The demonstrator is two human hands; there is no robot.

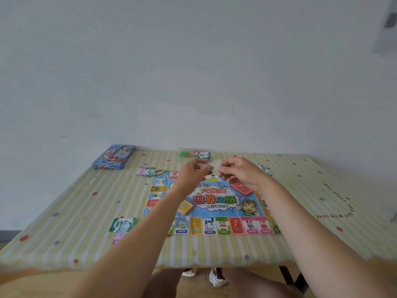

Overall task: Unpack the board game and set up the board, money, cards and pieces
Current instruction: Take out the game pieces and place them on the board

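Note:
The colourful game board (214, 203) lies unfolded in the middle of the table. A yellow card deck (185, 207) and a red card deck (241, 188) sit on it. My left hand (193, 171) and my right hand (238, 171) hover above the board's far edge, both pinching a small clear plastic bag (211, 166) between them; what it holds is too blurred to tell. Banknote piles lie at the near left (122, 224), far left (146, 171), far middle (203, 155) and far right (265, 169).
The blue game box (113, 157) stands at the table's far left corner. Something green (185, 154) lies beside the far-middle banknotes. A striped, dotted tablecloth (86, 211) covers the table, which ends at a white wall. My knees and white shoes (217, 276) show below the front edge.

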